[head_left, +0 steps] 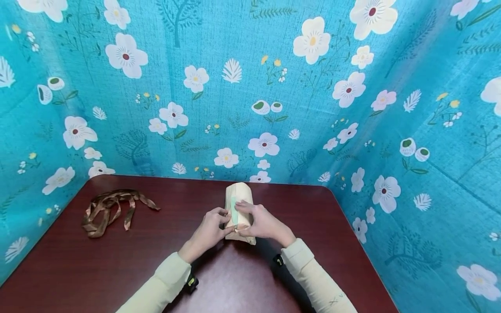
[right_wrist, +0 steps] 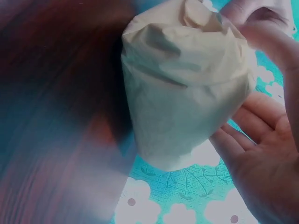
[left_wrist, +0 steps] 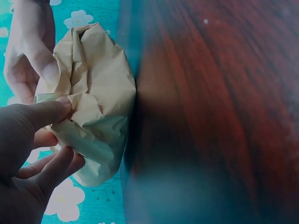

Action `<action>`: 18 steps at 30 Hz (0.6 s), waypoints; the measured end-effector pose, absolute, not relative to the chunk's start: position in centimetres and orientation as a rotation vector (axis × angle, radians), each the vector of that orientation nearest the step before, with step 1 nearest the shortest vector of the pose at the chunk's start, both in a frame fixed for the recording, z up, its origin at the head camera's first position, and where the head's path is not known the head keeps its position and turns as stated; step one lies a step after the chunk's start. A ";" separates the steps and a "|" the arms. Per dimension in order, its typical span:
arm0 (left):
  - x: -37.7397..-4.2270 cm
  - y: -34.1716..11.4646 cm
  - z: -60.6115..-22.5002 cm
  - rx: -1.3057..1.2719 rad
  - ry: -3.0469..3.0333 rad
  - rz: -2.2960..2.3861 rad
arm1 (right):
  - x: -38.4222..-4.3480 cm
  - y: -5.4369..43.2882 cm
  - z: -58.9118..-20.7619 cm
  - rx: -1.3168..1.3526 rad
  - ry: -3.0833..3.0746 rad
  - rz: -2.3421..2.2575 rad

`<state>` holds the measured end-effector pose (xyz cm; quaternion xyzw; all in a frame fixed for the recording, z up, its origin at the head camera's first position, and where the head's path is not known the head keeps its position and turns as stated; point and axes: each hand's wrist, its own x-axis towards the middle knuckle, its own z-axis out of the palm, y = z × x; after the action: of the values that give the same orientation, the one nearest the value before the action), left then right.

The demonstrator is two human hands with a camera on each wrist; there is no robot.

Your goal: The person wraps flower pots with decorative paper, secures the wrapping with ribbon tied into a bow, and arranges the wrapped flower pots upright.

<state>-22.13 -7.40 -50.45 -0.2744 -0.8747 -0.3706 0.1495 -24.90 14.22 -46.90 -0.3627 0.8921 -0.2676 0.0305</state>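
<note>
A package wrapped in tan paper [head_left: 239, 191] lies on the table with its near end toward me. That end is creased and folded [left_wrist: 77, 70], and a pale green strip [head_left: 234, 211] runs along the top. My left hand [head_left: 211, 228] grips the package from the left, thumb pressed on the folded end and fingers at the side. From the right, my right hand [head_left: 264, 221] holds it, fingers laid over the top by the green strip and thumb at the near end. Whatever the paper encloses is hidden.
A crumpled brown satin ribbon [head_left: 103, 208] lies at the table's left. The dark red table [head_left: 313, 261] ends just behind the package, where a blue flowered cloth [head_left: 219, 87] hangs. The cloth also flanks both sides.
</note>
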 end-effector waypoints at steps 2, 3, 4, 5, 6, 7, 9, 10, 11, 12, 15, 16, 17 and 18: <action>-22.2 -7.6 -50.5 -0.796 -2.509 -1.068 | -24.9 14.0 -46.8 -1.143 2.756 -0.806; -22.2 -7.7 -50.5 -0.804 -2.504 -1.060 | -25.0 13.9 -46.9 -1.151 2.767 -0.794; -22.3 -7.8 -50.6 -0.817 -2.504 -1.054 | -24.9 13.8 -47.0 -1.151 2.781 -0.782; -22.3 -7.8 -50.7 -0.831 -2.509 -1.055 | -24.9 13.8 -47.1 -1.142 2.797 -0.778; -22.4 -7.8 -50.7 -0.848 -2.507 -1.050 | -24.9 13.8 -47.2 -1.139 2.819 -0.771; -22.4 -7.9 -50.7 -0.867 -2.503 -1.052 | -24.8 13.8 -47.2 -1.127 2.839 -0.771; -22.5 -8.0 -50.6 -0.904 -2.499 -1.054 | -24.7 13.8 -47.4 -1.092 2.877 -0.782; -22.5 -8.0 -50.6 -0.918 -2.502 -1.061 | -24.7 13.8 -47.4 -1.077 2.895 -0.788; -22.6 -8.0 -50.6 -0.925 -2.505 -1.072 | -24.6 13.7 -47.4 -1.065 2.913 -0.795; -22.6 -8.0 -50.5 -0.928 -2.504 -1.083 | -24.5 13.7 -47.5 -1.058 2.932 -0.793; -22.6 -7.8 -50.5 -0.895 -2.503 -1.122 | -24.4 13.5 -47.7 -1.014 2.968 -0.806; -22.6 -7.8 -50.5 -0.876 -2.501 -1.134 | -24.3 13.3 -47.8 -1.002 2.978 -0.807; -22.5 -7.7 -50.5 -0.855 -2.498 -1.147 | -24.3 13.2 -47.9 -0.988 2.988 -0.813; -22.5 -7.6 -50.5 -0.840 -2.491 -1.158 | -24.3 13.1 -48.0 -0.973 2.997 -0.820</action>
<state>-22.53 -7.63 -50.52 -0.2898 -0.8593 -0.3996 0.1338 -24.31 13.08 -47.97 -0.2983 0.9190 -0.2514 -0.0572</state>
